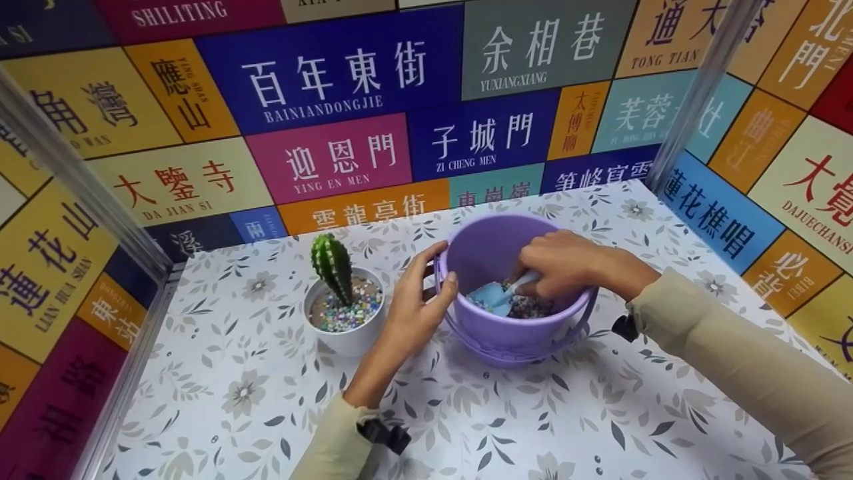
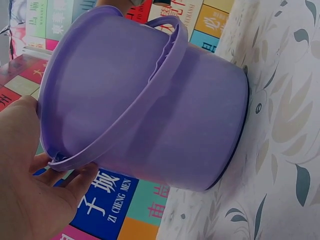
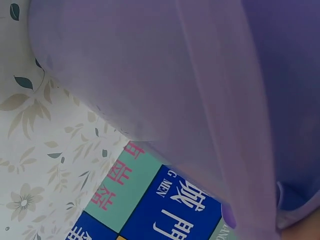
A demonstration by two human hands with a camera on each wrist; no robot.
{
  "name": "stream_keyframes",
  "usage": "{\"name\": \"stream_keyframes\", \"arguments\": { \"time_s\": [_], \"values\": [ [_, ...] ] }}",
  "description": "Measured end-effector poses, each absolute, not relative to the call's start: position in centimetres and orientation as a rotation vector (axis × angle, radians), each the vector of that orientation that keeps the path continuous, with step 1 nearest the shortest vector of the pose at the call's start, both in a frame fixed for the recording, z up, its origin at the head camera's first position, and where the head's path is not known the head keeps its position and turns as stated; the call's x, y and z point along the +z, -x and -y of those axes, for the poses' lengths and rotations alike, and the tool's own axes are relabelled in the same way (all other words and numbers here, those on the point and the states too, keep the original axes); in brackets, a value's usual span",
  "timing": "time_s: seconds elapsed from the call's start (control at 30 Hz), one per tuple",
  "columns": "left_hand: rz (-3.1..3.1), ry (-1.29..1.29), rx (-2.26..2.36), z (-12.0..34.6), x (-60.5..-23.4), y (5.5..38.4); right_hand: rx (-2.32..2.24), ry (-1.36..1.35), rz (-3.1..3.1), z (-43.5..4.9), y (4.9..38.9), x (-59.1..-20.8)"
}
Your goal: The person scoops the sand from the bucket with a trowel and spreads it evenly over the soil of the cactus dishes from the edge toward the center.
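A purple bucket [image 1: 513, 337] stands on the table, its handle folded down around the outside. My left hand [image 1: 416, 297] holds the bucket's left rim, and the left wrist view shows that hand [image 2: 30, 175] with its thumb and fingers at the rim. Inside the bucket, my right hand [image 1: 563, 263] grips the handle of a small light blue shovel [image 1: 493, 297]. The shovel's blade touches a layer of multicoloured gravel [image 1: 533, 308] at the bottom. The bucket's wall [image 3: 125, 75] fills much of the right wrist view, hiding the shovel and most of the right hand there.
Left of the bucket stands a white pot [image 1: 346, 340] with a green cactus [image 1: 331, 267] and coloured pebbles over brown soil. A leaf-patterned cloth [image 1: 426, 427] covers the table. Panels with colourful signs [image 1: 333, 73] enclose the back and sides.
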State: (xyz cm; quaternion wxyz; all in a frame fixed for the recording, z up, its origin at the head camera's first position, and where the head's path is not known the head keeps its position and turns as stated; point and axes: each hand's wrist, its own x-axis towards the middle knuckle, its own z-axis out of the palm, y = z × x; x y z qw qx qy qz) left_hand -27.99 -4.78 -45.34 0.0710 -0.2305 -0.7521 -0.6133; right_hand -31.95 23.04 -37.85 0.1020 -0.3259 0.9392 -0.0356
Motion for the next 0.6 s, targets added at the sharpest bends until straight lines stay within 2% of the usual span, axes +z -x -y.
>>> {"name": "stream_keyframes", "arguments": {
  "time_s": [0.6],
  "values": [
    [2.262, 0.712, -1.831, 4.9, -45.3, 28.0, -0.240, 1.027, -2.903, -24.9, 29.6, -35.7]
  ]
}}
